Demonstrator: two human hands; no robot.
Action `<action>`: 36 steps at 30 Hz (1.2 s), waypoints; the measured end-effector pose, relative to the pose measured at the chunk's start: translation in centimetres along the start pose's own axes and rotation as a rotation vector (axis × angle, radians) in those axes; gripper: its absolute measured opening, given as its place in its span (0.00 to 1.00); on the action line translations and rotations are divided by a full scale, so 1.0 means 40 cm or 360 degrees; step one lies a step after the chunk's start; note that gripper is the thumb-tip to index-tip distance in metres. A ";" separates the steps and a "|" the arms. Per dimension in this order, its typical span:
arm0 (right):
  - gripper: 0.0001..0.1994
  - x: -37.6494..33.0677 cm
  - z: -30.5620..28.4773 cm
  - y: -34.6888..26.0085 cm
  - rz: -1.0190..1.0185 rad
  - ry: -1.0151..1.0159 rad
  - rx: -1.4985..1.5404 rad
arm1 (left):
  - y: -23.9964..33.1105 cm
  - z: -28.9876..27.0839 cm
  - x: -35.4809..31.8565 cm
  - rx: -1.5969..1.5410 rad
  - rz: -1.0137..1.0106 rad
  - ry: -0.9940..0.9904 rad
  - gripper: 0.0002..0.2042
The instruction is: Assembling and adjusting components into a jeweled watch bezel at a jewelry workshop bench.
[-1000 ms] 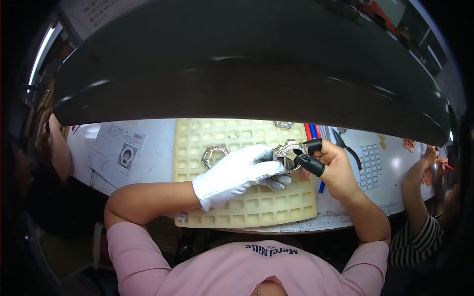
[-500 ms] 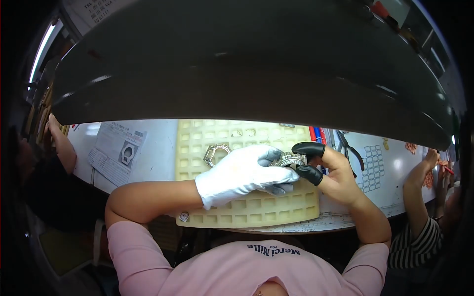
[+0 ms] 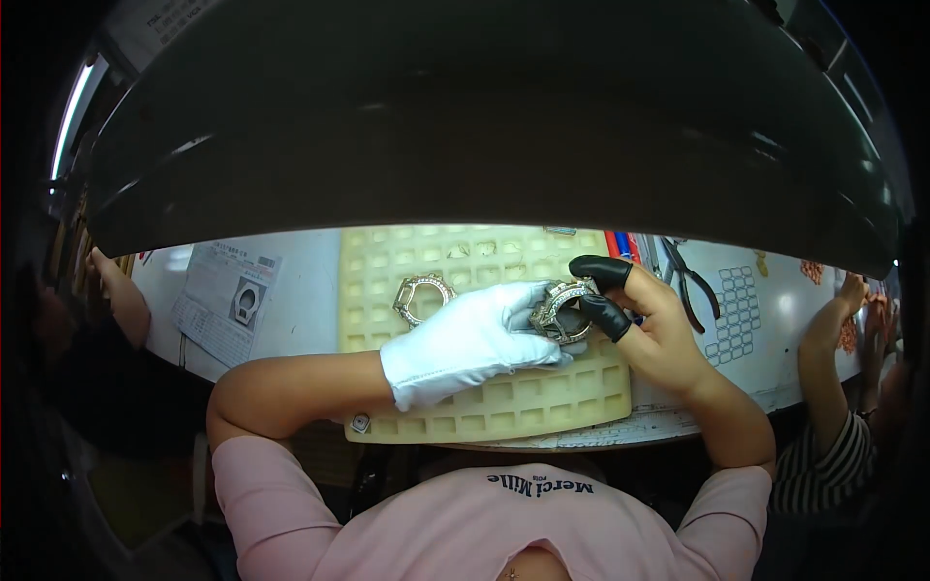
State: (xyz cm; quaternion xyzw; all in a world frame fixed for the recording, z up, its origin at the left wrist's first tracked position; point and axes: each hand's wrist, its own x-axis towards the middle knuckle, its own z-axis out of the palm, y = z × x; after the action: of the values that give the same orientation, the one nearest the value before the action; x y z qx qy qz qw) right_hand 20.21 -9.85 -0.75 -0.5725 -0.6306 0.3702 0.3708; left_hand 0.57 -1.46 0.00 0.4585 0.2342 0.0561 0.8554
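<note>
A metal watch case (image 3: 551, 308) with a sparkling, stone-set rim is held between my two hands over a cream tray. My left hand (image 3: 470, 337), in a white glove, grips its left side, with the fingers partly behind it. My right hand (image 3: 651, 315) wears black finger cots on thumb and forefinger, and they pinch the case's right side. The open ring of the case faces up, tilted. Just beyond my left hand, a second watch case (image 3: 448, 290) of like shape lies on the tray (image 3: 465, 424), which has rows of square pockets.
Pliers (image 3: 690, 286) with dark handles and red and blue pens (image 3: 621, 245) lie right of the tray. Farther right is a sheet of outlined shapes (image 3: 733, 310). A printed paper (image 3: 225, 295) lies left. A dark lamp hood (image 3: 465, 126) hangs low overhead. Other people's hands (image 3: 851, 293) show at the sides.
The watch case has been turned in my fingers, so its ring now shows more openly. My left fingers have shifted lower around it. The second case stays on the tray.
</note>
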 end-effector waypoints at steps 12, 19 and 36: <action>0.16 -0.001 0.000 0.001 0.0080 -0.0069 0.0040 | 0.001 0.001 -0.003 0.0032 -0.0025 -0.0015 0.23; 0.18 -0.008 0.006 -0.021 -0.0232 0.0015 -0.0098 | 0.006 0.000 -0.006 -0.0148 -0.0085 -0.0002 0.17; 0.16 0.003 0.017 0.006 0.0062 0.0033 0.1056 | 0.033 0.026 -0.029 0.0452 0.0034 0.0368 0.17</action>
State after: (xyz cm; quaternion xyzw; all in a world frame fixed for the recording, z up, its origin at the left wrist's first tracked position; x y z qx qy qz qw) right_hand 19.73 -9.75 -1.27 -0.4361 -0.4609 0.5566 0.5364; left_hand 0.17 -1.86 1.98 0.5676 0.3317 0.0838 0.7488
